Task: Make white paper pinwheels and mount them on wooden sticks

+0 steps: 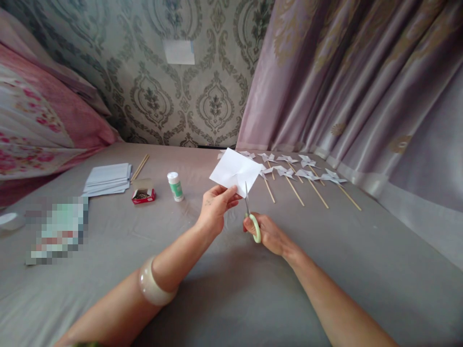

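A square sheet of white paper point(231, 166) is pinched along its near edge by my left hand point(217, 205), thumb on top. My right hand point(265, 231) grips scissors point(256, 229) with pale green handles, a finger or thumb through a loop. The scissor blades point away from me and meet the paper's near right corner. Whether they have cut into it, I cannot tell. Just behind the paper, several white paper pinwheels point(313, 176) on thin wooden sticks lie in two rows, some partly hidden by the sheet.
On the grey cloth surface point(202, 289) to the left are a glue stick point(175, 187), a small red box point(143, 195) of small dark items, a stack of paper point(108, 178), and wooden sticks point(140, 167). A blurred packet point(60, 231) and a white roll point(11, 221) lie farther left.
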Demonstrator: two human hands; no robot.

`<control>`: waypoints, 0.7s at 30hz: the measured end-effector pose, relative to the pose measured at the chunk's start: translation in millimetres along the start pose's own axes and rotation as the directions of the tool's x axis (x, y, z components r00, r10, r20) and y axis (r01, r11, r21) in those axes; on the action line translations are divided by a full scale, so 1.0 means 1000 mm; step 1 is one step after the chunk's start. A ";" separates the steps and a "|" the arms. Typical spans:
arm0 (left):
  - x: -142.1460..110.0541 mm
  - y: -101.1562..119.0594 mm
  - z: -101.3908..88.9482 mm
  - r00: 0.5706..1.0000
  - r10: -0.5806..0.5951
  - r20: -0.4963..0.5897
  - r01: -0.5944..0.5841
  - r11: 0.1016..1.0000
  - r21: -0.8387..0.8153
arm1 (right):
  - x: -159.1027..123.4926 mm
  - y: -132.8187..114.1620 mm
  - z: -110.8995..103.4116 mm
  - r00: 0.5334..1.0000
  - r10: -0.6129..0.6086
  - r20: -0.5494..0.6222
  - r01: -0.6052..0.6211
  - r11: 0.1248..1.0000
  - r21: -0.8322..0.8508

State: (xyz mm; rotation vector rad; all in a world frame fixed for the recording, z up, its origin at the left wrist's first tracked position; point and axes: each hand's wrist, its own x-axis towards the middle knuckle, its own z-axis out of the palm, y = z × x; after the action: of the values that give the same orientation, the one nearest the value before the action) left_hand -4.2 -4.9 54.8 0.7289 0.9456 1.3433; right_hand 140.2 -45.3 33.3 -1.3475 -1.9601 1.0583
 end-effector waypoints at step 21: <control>-0.003 0.001 0.004 1.000 -0.005 -0.002 0.005 1.000 -0.010 | 0.000 0.005 0.001 1.000 -0.005 -0.016 0.005 1.000 0.027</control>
State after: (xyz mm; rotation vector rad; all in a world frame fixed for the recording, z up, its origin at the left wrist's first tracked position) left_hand -1.3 -7.7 58.2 0.7176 0.9415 1.3435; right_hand 141.7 -44.4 28.8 -1.3318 -1.9300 1.0647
